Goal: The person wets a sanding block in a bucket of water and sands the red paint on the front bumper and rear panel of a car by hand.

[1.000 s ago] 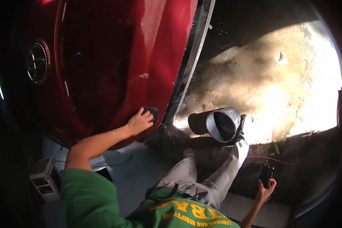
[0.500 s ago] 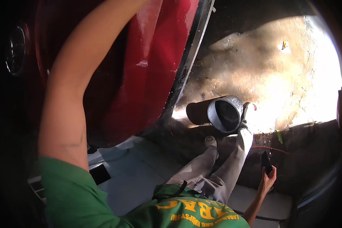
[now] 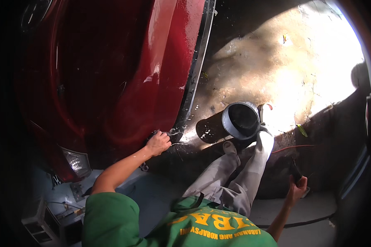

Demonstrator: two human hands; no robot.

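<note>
The left hand (image 3: 158, 143) is left of and lower than the metal bucket (image 3: 225, 124), at the near corner of the red car (image 3: 169, 90). Its fingers are bent and nearly closed over a dark pad (image 3: 153, 133), pressing it to the bodywork; most of the pad is hidden under the hand, so its shape cannot be told. Splashes of water (image 3: 176, 143) show between this hand and the bucket.

The right hand (image 3: 297, 187) is to the right of the bucket and lower, well apart from it, hanging in shadow. Its fingers are curled closed around a slim dark object (image 3: 294, 169), which sticks up past the fingers; what it is cannot be told.

One of the person's feet (image 3: 266, 112) is just beside the bucket on its right, the other just below it. A green leaf (image 3: 301, 130) lies on the ground right of the bucket, near a thin red line (image 3: 292, 147).
</note>
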